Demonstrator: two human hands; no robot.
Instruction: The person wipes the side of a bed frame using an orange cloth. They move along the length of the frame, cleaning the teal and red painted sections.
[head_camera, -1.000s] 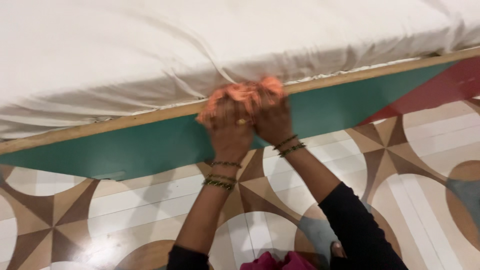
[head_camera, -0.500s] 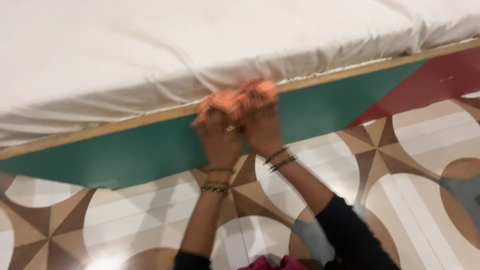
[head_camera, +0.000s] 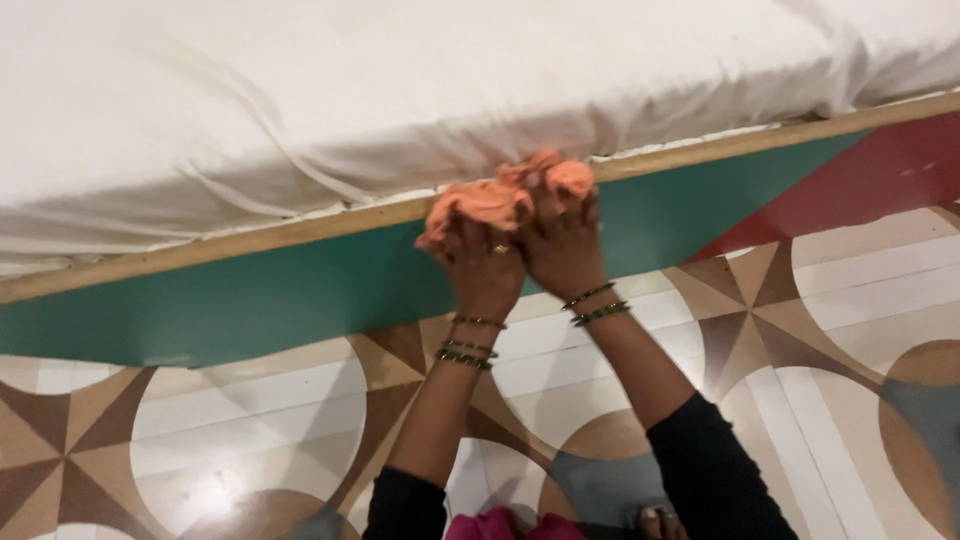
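A: What's hidden?
B: Most fingers. Left hand (head_camera: 487, 262) and right hand (head_camera: 562, 240) are bunched together around an orange cloth (head_camera: 505, 193); fingertips buried in the folds. Both grips closed tight on it, side by side, touching. Ring on the left hand shows; bangles on both wrists.

A: Where's the cloth?
B: Pressed against the wooden rail (head_camera: 300, 225) at the long side edge of the bed, right under the overhanging white sheet (head_camera: 400, 90). Can't tell if any of it is tucked under the mattress; sheet folds cover that line.

A: Cut off?
B: Both bed ends run out of frame. Black sleeves cut at the bottom edge, pink fabric (head_camera: 500, 524) and a toe barely visible there.

A: Room to move?
B: Green panel (head_camera: 250, 295) below the rail, red section (head_camera: 880, 170) toward the right. Patterned tile floor (head_camera: 250, 430) open along the bed's side edge, both directions.
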